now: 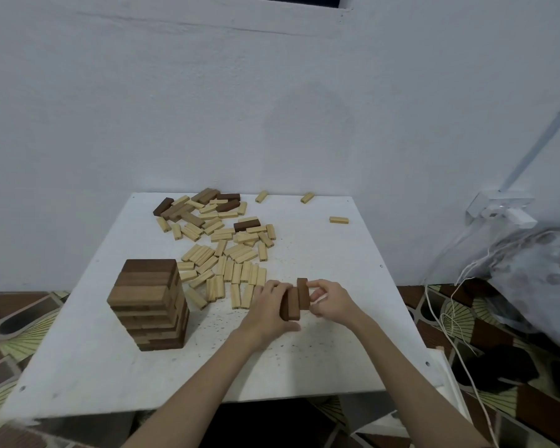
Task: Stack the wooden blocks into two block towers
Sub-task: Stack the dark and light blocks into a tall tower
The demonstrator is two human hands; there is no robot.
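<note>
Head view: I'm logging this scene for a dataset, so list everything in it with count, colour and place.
block tower: one, dark brown, near-left of the table.
pale blocks: dozens, light wood, scattered from mid-table to the far edge; three strays far right.
loose dark blocks: several, brown, in the far pile.
held blocks: three or so, dark brown, side by side between the hands at table centre.
table: one, white, speckled.
wall: white, behind the table.
cables: white, right of the table.
patterned cloth: grey, far right.
floor: brown and green pattern.
left hand: grip on the blocks' left side.
right hand: pinches the rightmost block.
</note>
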